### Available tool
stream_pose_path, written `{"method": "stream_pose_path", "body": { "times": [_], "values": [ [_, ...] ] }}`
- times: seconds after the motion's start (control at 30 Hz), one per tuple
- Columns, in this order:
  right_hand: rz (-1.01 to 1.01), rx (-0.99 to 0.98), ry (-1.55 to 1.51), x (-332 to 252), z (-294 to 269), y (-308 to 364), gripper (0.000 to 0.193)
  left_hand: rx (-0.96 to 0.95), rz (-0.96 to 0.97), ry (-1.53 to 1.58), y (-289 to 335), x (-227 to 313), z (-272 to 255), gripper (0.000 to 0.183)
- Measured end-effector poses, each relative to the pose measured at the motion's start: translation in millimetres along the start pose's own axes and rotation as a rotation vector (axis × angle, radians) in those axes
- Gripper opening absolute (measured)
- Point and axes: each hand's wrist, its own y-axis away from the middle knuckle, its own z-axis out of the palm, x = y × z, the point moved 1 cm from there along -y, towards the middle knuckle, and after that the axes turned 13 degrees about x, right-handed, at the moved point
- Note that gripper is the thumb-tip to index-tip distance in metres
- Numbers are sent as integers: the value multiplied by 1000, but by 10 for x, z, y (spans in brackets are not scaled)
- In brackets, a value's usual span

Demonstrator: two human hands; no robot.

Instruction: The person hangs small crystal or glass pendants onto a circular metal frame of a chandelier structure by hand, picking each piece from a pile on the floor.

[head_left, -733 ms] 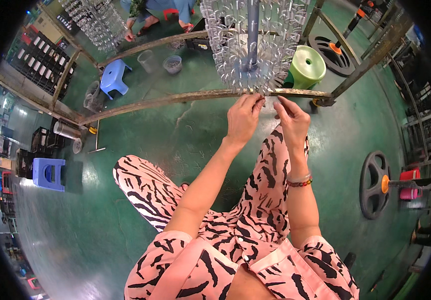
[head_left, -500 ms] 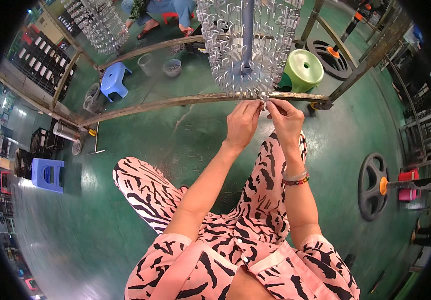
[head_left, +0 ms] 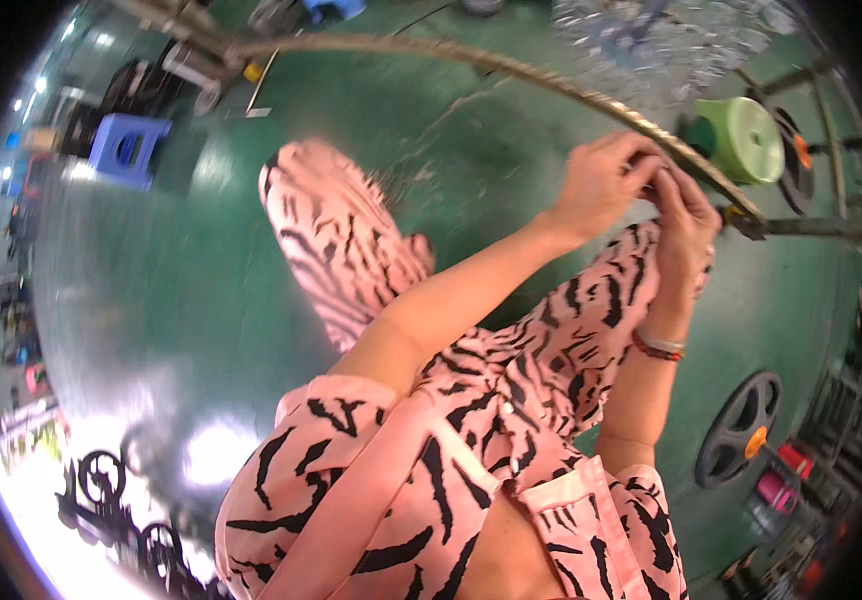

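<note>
Rusty metal bar (head_left: pixel 571 85), seemingly horizontal

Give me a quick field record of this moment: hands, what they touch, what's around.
left hand: raised to the rusty metal bar, fingers curled at it
right hand: beside the left, fingertips meeting at the same spot on the bar
held item: too small and blurred to tell
wrist: bracelets on the right wrist
nearby: green spool behind the bar; black wheel on the green floor; blue stool far left
</note>
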Motion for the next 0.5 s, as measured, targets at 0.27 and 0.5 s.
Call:
{"method": "stream_pose_path", "body": {
  "times": [0.27, 0.5],
  "values": [
    [-243, -101, 880, 348, 29, 139, 25, -217, -174, -349, 290, -308, -452, 13],
    [-297, -64, 790, 436, 28, 21, 10, -701, -491, -848, 1044, -1800, -1161, 15]
  ]
}}
